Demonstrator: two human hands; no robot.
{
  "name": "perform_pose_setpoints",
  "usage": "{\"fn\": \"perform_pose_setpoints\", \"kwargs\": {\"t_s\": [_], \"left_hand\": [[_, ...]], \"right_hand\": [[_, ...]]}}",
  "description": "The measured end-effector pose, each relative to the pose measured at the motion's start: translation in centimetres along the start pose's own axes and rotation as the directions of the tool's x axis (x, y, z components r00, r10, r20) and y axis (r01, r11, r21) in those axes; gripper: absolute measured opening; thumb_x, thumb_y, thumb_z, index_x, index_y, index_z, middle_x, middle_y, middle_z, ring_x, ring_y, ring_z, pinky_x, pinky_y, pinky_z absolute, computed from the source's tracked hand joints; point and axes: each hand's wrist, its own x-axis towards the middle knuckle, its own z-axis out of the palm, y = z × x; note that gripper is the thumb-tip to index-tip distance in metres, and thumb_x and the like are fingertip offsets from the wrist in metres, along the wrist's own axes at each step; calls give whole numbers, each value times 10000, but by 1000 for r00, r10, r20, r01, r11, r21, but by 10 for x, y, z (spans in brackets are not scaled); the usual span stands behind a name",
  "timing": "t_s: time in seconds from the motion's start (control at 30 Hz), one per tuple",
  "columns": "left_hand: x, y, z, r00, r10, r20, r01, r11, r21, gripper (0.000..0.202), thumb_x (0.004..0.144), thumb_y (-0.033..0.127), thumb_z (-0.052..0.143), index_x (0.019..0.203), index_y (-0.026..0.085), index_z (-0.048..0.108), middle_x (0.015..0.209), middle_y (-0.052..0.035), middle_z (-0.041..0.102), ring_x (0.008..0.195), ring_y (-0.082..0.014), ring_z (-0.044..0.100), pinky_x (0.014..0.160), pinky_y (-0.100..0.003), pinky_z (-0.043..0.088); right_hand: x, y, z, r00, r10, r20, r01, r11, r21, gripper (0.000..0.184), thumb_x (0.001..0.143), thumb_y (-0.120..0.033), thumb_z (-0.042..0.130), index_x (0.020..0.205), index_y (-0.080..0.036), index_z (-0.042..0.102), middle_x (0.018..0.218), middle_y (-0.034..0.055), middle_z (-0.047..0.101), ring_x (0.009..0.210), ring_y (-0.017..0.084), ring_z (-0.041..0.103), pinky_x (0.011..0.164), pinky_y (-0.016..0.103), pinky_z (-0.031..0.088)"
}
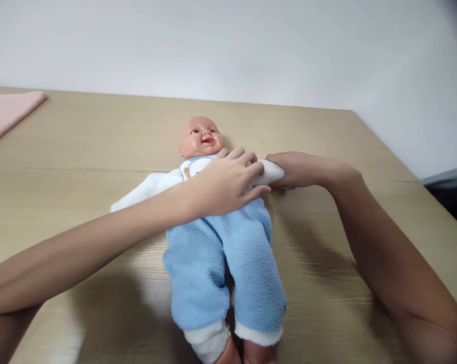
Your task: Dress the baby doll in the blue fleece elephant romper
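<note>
"Looking over our table (pixel 80 131), where do we have the doll (pixel 247 253)?"

"On its back, head (pixel 200 136) toward the far edge, legs toward us. Our left hand (pixel 234 184) crosses the chest and curls narrowly round the white sleeve (pixel 271 173), fingers above, thumb below."

"And our right hand (pixel 294 169)?"

"At the sleeve's outer end, wrist bent. Its fingers are hidden, so we cannot tell how tightly it closes. Working from both sides probably steadies the sleeve; the doll's lying flat likely suits our reach."

"Materials?"

"Smooth, glossy, rounded head; nubbly blue fleece trousers (pixel 198 273) with white cuffs; soft-looking white shirt (pixel 150 187). Near the far edge, on the left, we see a flat pink cloth (pixel 8 114)."
</note>
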Motion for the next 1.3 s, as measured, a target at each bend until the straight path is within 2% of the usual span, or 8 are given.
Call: {"fn": "perform_pose_setpoints", "kwargs": {"t_s": [0.1, 0.2, 0.37, 0.47, 0.7, 0.83, 1.0, 1.3], "left_hand": [[-26, 4, 6, 996, 11, -88, -21, 993, -117, 484, 1216, 497, 478, 1441, 130, 701, 1576, -206, 667, 1401, -394, 626, 1216, -575, 472], [-44, 3, 3, 964, -46, -263, -19, 971, -238, 351, 1212, 386, 494, 1436, 191, 679, 1573, -155, 695, 1449, -337, 629, 1268, -549, 442], [-86, 15, -3, 875, -186, -448, 45, 951, -306, 179, 1162, 260, 595, 1324, 242, 669, 1422, -111, 751, 1390, -287, 679, 1210, -500, 489], [-120, 37, -2, 822, -349, -450, 212, 921, -328, 202, 1140, 201, 608, 1332, 247, 647, 1405, -97, 738, 1380, -290, 668, 1192, -501, 488], [-210, 121, 14, 681, -611, -404, 502, 791, -351, 449, 1037, 195, 707, 1457, 253, 558, 1478, -140, 600, 1407, -342, 618, 1199, -548, 511], [-248, 166, 40, 730, -619, -290, 502, 774, -386, 730, 968, 498, 801, 1530, 161, 480, 1465, -213, 551, 1380, -370, 634, 1078, -518, 665], [-254, 189, 59, 707, -660, -252, 576, 745, -335, 723, 990, 444, 785, 1571, 143, 479, 1450, -231, 622, 1330, -369, 707, 1002, -521, 720], [-241, 181, 52, 697, -677, -237, 596, 731, -334, 342, 1028, 280, 710, 1352, 263, 602, 1249, -122, 792, 1132, -353, 778, 876, -554, 679]], "right_hand": [[2, 6, 0, 989, 97, 109, -100, 995, 24, 203, 849, -223, 808, 1037, -225, 733, 950, 45, 844, 764, 220, 753, 643, 310, 481], [5, 13, 3, 994, 44, 97, -40, 998, -41, 210, 843, -241, 783, 1049, -219, 747, 1002, 60, 833, 810, 230, 743, 697, 322, 485], [-2, 1, 7, 983, -149, -105, 139, 986, -94, 609, 903, -360, 842, 1477, -210, 704, 1398, 199, 779, 1264, 413, 724, 1045, 518, 570], [-8, -28, 8, 932, -304, -198, 313, 950, 12, 680, 1063, -544, 692, 1651, -220, 582, 1605, 188, 678, 1491, 436, 613, 1259, 620, 485], [6, -66, 26, 863, -353, -361, 411, 907, 95, 501, 1138, -402, 475, 1558, -208, 667, 1561, 173, 702, 1499, 387, 614, 1314, 596, 445], [13, -61, 32, 854, -337, -396, 417, 899, 136, 465, 1122, -413, 508, 1505, -228, 696, 1535, 165, 715, 1465, 383, 630, 1291, 583, 444], [14, -62, 35, 857, -321, -403, 411, 897, 161, 454, 1113, -395, 515, 1501, -232, 685, 1539, 164, 712, 1472, 380, 618, 1300, 587, 416], [15, -66, 39, 859, -299, -416, 397, 902, 171, 420, 1136, -392, 486, 1479, -221, 658, 1547, 171, 697, 1492, 351, 609, 1313, 544, 415]]}}
